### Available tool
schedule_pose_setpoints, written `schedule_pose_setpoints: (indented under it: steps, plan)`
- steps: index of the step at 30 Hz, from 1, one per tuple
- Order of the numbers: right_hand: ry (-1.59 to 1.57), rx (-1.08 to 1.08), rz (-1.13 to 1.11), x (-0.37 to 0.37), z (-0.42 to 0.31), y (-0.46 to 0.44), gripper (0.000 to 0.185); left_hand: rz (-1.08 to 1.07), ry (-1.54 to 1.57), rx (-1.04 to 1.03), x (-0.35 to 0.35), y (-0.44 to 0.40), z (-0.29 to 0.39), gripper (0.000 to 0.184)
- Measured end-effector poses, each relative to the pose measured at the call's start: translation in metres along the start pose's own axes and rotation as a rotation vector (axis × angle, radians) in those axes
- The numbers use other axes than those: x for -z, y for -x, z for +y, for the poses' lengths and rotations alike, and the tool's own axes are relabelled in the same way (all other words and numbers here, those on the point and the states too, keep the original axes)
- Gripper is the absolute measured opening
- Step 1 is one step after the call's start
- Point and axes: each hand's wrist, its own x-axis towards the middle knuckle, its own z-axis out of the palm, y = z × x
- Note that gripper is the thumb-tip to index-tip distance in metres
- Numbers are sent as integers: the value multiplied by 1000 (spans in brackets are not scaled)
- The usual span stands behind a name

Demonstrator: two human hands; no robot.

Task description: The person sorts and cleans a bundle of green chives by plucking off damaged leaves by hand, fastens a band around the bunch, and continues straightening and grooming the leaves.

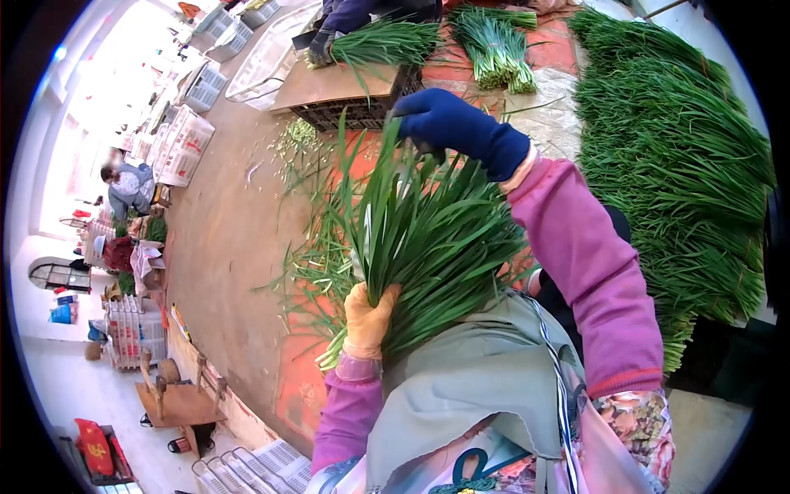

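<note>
A thick bunch of long green leaves [436,239] lies over my lap, its pale stem ends showing at the lower left. My left hand [369,319], in an orange-tan glove, is wrapped round the bunch near the stems. Above the leaf tips is my right hand [444,128] in a dark blue glove, its fingers bent and closed on some leaf tips. The grey-green apron [461,379] covers my lap beneath the bunch.
A large pile of green leaves [666,181] fills the right side. Ahead, a co-worker's gloved hand [322,48] holds leaves on a board [329,85] over a crate. Tied bunches [498,53] lie beyond. Trimmings [300,148] litter the floor. A wooden stool [177,403] stands lower left.
</note>
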Motion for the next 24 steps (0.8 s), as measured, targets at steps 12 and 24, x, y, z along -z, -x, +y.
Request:
schedule_pose_setpoints:
  steps: [12, 24]
  plan:
    - [-361, -101, 320, 84, 64, 76, 35, -58, -279, 116, 22, -26, 9, 31]
    - [-269, -307, 560, 7, 121, 211, 41, -86, -537, -19, 52, 10, 0, 119]
